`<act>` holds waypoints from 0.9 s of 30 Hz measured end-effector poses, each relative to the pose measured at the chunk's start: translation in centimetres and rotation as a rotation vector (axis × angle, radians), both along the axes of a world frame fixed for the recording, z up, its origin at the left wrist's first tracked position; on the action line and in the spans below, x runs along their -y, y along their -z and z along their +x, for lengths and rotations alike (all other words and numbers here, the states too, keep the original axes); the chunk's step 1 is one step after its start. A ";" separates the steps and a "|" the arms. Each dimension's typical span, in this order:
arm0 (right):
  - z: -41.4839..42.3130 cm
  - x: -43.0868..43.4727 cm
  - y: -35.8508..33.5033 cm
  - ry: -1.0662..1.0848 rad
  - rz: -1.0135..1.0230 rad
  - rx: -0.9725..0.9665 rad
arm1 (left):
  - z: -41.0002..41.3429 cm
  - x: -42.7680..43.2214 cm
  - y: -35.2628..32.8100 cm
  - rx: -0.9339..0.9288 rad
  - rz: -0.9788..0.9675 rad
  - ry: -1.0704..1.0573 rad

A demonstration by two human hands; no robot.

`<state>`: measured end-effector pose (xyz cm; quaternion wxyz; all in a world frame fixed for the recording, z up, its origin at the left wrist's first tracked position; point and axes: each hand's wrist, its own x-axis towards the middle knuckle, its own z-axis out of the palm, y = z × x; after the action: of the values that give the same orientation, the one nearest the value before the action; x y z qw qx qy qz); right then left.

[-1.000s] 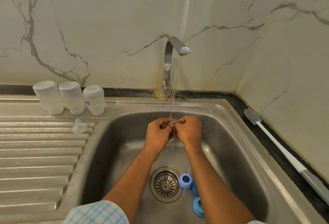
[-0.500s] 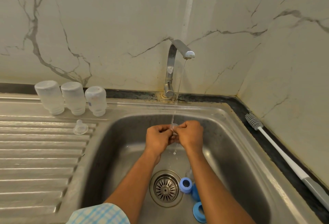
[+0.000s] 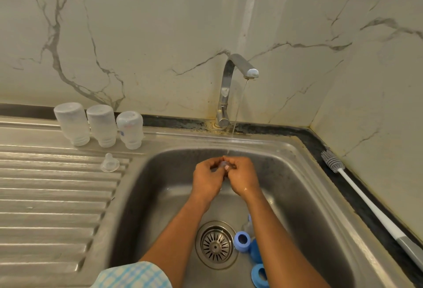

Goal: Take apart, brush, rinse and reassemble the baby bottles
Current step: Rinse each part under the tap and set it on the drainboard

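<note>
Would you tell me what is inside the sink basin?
A drain strainer, blue bottle rings partly hidden by the right forearm, and the left hand and right hand pinching a clear teat; ring count unclear.

No wording is reading clearly anywhere. The rightmost clear plastic baby bottle (image 3: 130, 129), standing upside down on the ribbed steel draining board (image 3: 45, 196) at about ten o'clock from the steel sink basin (image 3: 309, 196), is showing a small blue printed mark and faint pinkish print, both too small and blurred to make out.
</note>
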<state>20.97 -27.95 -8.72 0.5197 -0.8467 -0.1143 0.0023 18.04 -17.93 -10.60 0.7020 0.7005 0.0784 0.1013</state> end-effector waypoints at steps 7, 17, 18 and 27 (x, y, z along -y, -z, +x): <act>0.5 0.4 0.2 0.291 -0.104 0.081 | -0.2 0.2 -0.4 0.010 -0.007 0.022; 0.2 -0.2 -0.6 0.019 0.121 -0.126 | -0.3 -0.1 -0.6 -0.016 -0.241 -0.105; 0.2 -0.2 -0.6 -0.005 0.134 -0.149 | -0.3 -0.2 -0.6 -0.022 -0.268 -0.112; 0.5 0.7 -0.7 0.169 0.185 -0.102 | -0.4 -0.3 -0.8 -0.052 -0.349 -0.101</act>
<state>21.47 -28.65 -8.06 0.5991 -0.8005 -0.0158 -0.0090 17.68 -17.68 -9.85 0.8048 0.5654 0.1480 0.1033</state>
